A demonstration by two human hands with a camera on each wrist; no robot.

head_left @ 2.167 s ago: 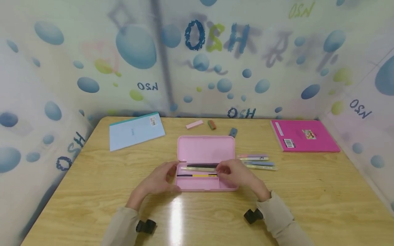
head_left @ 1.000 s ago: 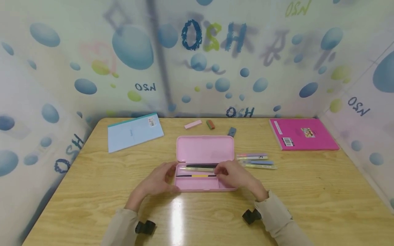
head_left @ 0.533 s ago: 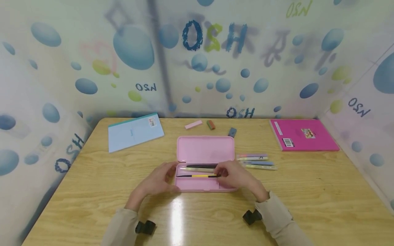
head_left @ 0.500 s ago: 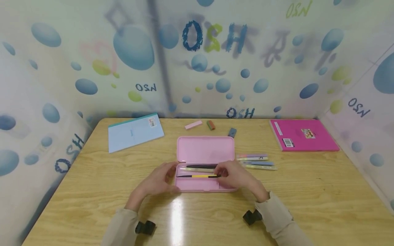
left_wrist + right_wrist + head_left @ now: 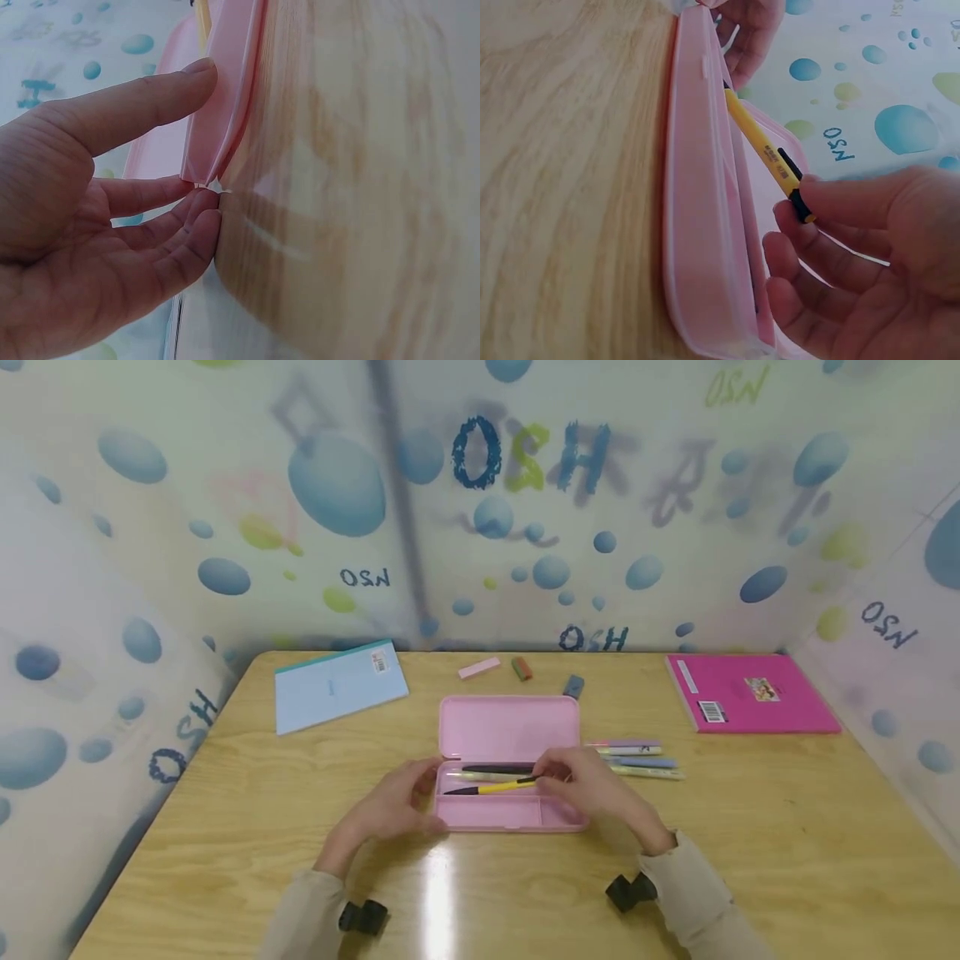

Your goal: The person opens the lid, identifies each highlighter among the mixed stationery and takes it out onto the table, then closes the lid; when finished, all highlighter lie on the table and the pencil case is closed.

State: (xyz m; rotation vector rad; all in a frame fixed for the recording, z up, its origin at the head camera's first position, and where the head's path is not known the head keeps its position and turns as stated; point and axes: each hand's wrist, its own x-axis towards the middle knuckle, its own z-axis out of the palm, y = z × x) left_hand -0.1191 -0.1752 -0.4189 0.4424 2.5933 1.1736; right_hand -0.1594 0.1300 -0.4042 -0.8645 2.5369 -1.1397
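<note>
A pink pencil case (image 5: 487,813) lies with its lid raised on the wooden table. My left hand (image 5: 386,807) holds its left end, thumb against the front side and fingers at the back corner. Between right thumb and index finger, my right hand (image 5: 596,782) pinches the black end of a yellow-and-black pen (image 5: 761,142). That pen slants over the case, its dark tip toward the left and lower than the pinched end. Behind it in the long compartment lie a black pen (image 5: 491,769) and a pale pen (image 5: 480,777), their right ends hidden by the right hand.
Several highlighters (image 5: 637,762) lie right of the case. Behind it are a pink bar (image 5: 479,668), a green-and-orange eraser (image 5: 522,669) and a blue-grey block (image 5: 573,686). A light-blue notebook (image 5: 341,687) is at back left, a magenta book (image 5: 750,693) at back right.
The yellow-and-black pen, earlier flat in the case, is now tilted with its right end lifted in my right fingers. My left hand stays at the case. The head view has shifted slightly.
</note>
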